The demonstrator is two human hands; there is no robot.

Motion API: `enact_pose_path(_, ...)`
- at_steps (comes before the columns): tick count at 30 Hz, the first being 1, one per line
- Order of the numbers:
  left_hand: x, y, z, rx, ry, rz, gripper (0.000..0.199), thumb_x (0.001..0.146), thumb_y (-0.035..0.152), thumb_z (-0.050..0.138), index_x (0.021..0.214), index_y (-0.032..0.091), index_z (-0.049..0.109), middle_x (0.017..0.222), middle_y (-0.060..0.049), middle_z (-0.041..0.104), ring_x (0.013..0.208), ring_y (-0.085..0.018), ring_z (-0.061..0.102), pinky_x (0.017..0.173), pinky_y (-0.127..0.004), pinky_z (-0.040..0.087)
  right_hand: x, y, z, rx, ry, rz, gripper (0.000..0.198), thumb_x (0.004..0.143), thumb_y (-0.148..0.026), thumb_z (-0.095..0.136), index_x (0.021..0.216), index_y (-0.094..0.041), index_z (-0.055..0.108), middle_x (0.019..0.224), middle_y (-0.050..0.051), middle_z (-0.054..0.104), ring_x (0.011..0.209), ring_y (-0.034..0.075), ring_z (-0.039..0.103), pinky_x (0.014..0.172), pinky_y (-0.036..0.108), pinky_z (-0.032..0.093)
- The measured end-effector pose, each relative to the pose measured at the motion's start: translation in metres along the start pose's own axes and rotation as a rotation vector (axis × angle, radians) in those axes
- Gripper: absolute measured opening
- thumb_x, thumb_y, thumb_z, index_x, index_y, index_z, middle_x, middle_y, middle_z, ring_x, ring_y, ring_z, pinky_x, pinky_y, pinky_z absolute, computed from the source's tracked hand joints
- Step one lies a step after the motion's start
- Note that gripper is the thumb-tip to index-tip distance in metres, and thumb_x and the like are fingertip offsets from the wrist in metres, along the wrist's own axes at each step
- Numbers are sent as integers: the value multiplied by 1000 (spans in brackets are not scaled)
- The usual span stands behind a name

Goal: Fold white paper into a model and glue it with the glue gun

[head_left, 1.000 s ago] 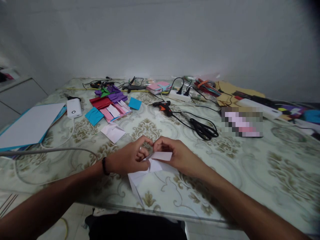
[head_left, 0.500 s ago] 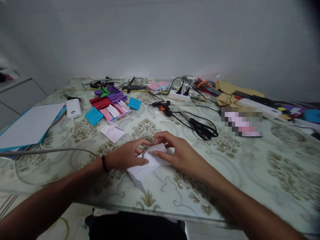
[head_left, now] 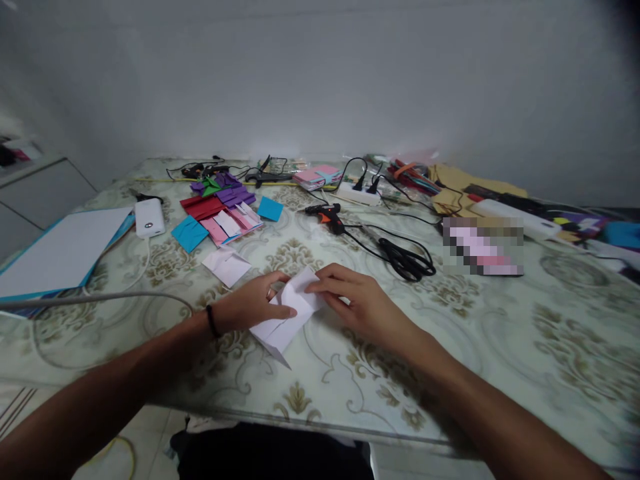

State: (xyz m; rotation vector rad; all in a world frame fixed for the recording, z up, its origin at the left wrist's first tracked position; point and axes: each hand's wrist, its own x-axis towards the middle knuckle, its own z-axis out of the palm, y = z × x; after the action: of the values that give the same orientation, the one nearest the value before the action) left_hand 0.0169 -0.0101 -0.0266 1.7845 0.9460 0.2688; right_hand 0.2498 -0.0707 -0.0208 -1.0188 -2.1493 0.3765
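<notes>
A sheet of white paper (head_left: 287,320) with several creases is held between my two hands, low over the table near its front edge. My left hand (head_left: 253,303) grips its left side, thumb on top and the other fingers behind or under it. With fingers and thumb at the upper right flap, my right hand (head_left: 350,293) pinches the paper. One flap stands up at the top, and a corner hangs down at the bottom. Just beyond my left hand lies a folded white paper piece (head_left: 227,265).
Folded pink paper pieces (head_left: 233,223), blue squares (head_left: 189,233) and a red piece (head_left: 200,205) lie behind. A glue gun (head_left: 325,215) with coiled black cable (head_left: 407,259) sits centrally. Left are a white power bank (head_left: 149,219) and paper sheets (head_left: 65,247); a power strip (head_left: 359,193) stands at the back.
The paper's upper flap has been raised and turned upward. My right hand's fingers have shifted from around the top edge to the flap's right side; my left hand keeps its grip.
</notes>
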Motion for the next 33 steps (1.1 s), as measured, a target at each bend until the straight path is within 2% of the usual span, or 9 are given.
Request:
enact_pose_path(4, -1, 2, -1, 70, -2, 24, 65, 73, 38, 78, 130, 16, 54, 71, 5, 55, 61, -13, 48, 55, -23, 36, 0, -3, -1, 25, -116, 68, 24, 93, -13, 57, 112, -20, 69, 109, 10, 66, 100, 21, 66, 89, 35, 54)
enact_pose_path(8, -4, 7, -3, 147, 5, 22, 70, 72, 37, 79, 134, 17, 52, 74, 5, 55, 63, -13, 48, 58, -24, 36, 1, -7, -2, 52, -215, 155, 33, 88, -16, 66, 120, -20, 66, 121, 10, 68, 110, 23, 65, 98, 39, 50)
enact_pose_path(13, -8, 13, -3, 91, -63, 7, 70, 74, 32, 76, 137, 17, 49, 80, 1, 64, 65, -16, 56, 55, -24, 39, 3, -9, -4, 23, -220, 281, 27, 82, -14, 70, 108, -20, 69, 106, 7, 74, 96, 24, 68, 88, 37, 51)
enact_pose_path(18, -8, 12, -2, 120, -66, 32, 71, 72, 29, 76, 137, 19, 49, 82, 1, 67, 65, -16, 58, 56, -23, 40, 5, -11, -6, 44, -248, 372, 21, 80, -18, 73, 100, -21, 70, 94, 3, 75, 83, 21, 67, 76, 30, 48)
enact_pose_path(22, -7, 11, -2, 139, -38, 32, 68, 74, 29, 75, 136, 17, 51, 86, 0, 70, 67, -17, 59, 57, -24, 41, 5, -11, -8, 58, -175, 388, 20, 81, -19, 72, 100, -22, 71, 94, 1, 76, 83, 20, 67, 76, 30, 47)
enact_pose_path(28, -5, 9, -2, 106, -4, 31, 57, 76, 32, 74, 128, 14, 56, 88, -3, 70, 70, -17, 60, 57, -25, 41, 4, -8, -10, 164, -118, 402, 9, 84, -23, 70, 91, -20, 74, 93, 2, 76, 85, 20, 68, 78, 31, 49)
enact_pose_path(33, -6, 8, -2, 163, 8, 59, 49, 78, 34, 74, 121, 16, 60, 88, -2, 70, 74, -19, 61, 59, -25, 42, 4, -8, -8, 206, -185, 378, 13, 83, -23, 71, 94, -21, 78, 97, 4, 77, 83, 19, 70, 77, 29, 52)
